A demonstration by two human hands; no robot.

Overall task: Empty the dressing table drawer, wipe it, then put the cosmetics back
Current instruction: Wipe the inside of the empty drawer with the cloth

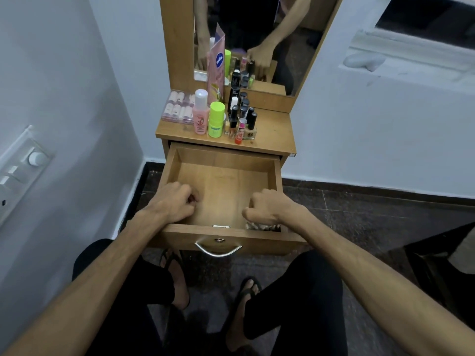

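The wooden drawer [221,160] of the dressing table is pulled out, and its bottom is bare wood. My left hand [174,201] sits inside at the front left with fingers curled, and nothing shows in it. My right hand [267,208] is curled at the front right corner over a beige and dark patterned cloth [262,226], which is mostly hidden under the palm. On the tabletop [275,134] stand the cosmetics: a pink bottle [200,114], a green-capped stick [216,119], several nail polish bottles [244,111], a pink tube [216,73] and a clear case of rollers [178,106].
A mirror [257,34] rises behind the tabletop and reflects my arms. White walls close in on both sides, with a switch panel [23,170] on the left. The drawer's metal handle [218,249] faces my knees. A dark object [437,265] stands on the floor at right.
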